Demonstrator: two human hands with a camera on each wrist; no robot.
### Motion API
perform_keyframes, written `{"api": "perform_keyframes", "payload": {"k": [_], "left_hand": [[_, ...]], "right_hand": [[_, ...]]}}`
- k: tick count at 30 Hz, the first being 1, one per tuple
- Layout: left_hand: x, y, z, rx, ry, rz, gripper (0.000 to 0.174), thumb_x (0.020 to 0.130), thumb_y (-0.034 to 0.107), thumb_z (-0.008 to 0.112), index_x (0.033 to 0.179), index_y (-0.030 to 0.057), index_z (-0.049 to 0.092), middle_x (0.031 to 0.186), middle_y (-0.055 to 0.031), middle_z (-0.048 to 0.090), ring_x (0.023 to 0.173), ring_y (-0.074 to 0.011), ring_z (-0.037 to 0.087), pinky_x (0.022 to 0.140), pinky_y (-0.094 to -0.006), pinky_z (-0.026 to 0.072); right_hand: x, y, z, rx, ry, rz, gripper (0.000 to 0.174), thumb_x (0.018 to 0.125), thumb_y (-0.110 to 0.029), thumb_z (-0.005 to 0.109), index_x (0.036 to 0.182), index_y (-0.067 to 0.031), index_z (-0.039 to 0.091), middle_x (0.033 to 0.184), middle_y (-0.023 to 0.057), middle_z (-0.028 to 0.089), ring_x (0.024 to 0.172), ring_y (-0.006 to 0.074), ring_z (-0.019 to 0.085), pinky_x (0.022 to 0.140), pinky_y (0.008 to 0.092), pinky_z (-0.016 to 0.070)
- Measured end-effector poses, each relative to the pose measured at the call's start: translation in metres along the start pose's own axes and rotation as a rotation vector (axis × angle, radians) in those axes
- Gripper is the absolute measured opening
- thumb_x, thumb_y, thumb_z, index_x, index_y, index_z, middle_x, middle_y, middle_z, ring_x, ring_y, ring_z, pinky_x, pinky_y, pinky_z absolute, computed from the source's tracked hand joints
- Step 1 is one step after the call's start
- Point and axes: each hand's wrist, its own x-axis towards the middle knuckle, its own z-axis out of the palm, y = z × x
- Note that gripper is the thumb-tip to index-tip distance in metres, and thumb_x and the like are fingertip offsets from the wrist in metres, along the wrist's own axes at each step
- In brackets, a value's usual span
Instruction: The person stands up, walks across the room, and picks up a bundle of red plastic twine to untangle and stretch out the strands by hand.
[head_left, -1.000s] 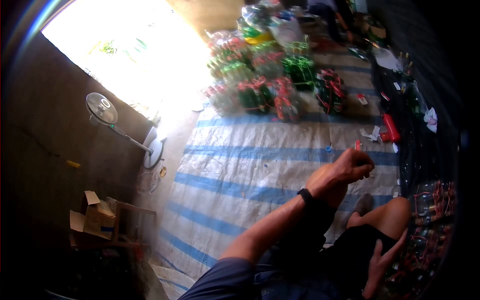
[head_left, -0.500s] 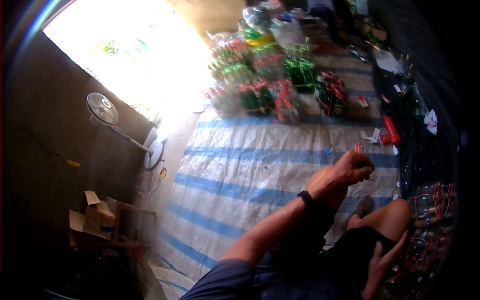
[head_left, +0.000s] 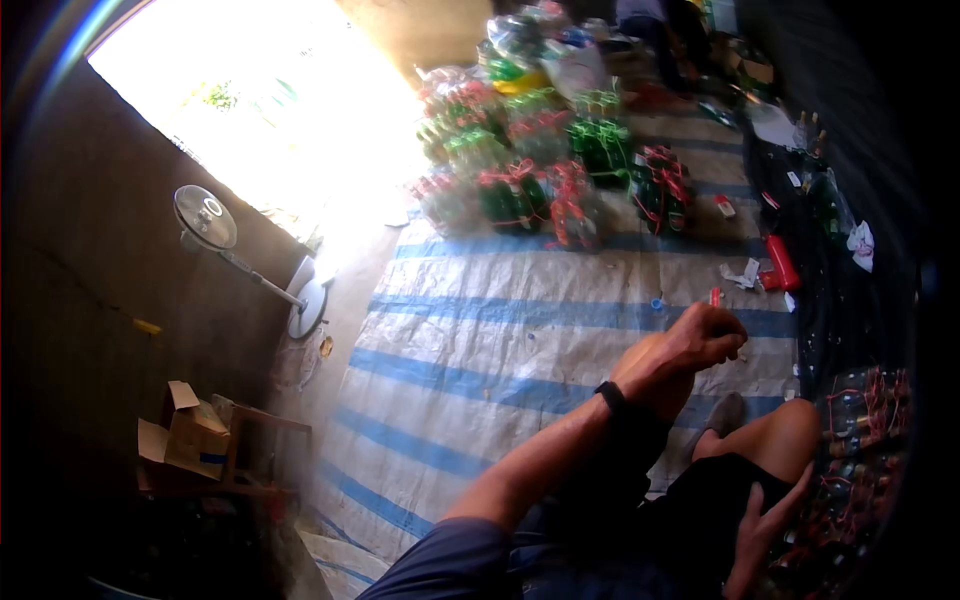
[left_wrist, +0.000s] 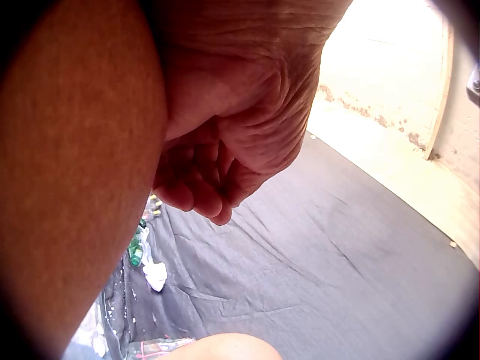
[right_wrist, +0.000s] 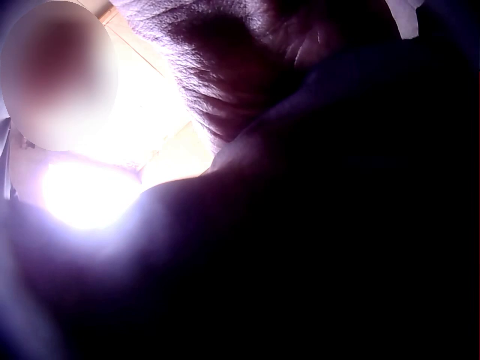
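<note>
My left hand (head_left: pixel 708 335) hangs over my bent left knee with the wrist resting there and a dark band around it. Its fingers (left_wrist: pixel 201 196) droop loosely curled, and nothing shows in them. Just beyond it in the head view, a small red strip (head_left: pixel 716 296) lies on the striped mat (head_left: pixel 470 375). My right hand (head_left: pixel 765 520) rests on my right thigh, thumb apart from the fingers. In the right wrist view, only creased skin of the right hand (right_wrist: pixel 232 52) shows; its fingers are hidden in shadow.
Bundles of bottles (head_left: pixel 512 195) tied with string stand at the back; more tied bottles (head_left: pixel 865 415) lie at my right. A red bottle (head_left: pixel 781 262) lies near the black sheet (head_left: pixel 850 310). A fan (head_left: pixel 205 217) and cardboard box (head_left: pixel 197 440) are at left; another person (head_left: pixel 645 30) is behind.
Both my hands have stayed where they were; the head view has shifted very slightly. The other person's arm, reaching down at the back a second ago, no longer shows there.
</note>
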Motion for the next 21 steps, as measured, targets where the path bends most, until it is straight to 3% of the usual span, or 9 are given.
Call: {"api": "perform_keyframes", "payload": {"k": [21], "left_hand": [[-0.002,0.007,-0.001,0.012,-0.001,-0.011,0.025,0.093,0.013,0.066,0.103,-0.0083,0.074,0.088,-0.0161,0.074,0.079,-0.0214,0.073,0.072,-0.0331,0.0604]], "right_hand": [[0.001,-0.001,0.001,-0.003,-0.017,0.026,0.078,0.099,-0.023,0.063,0.162,0.0010,0.024,0.164,0.0265,0.032,0.155,0.0394,0.030,0.126,0.0465,0.0239]]}}
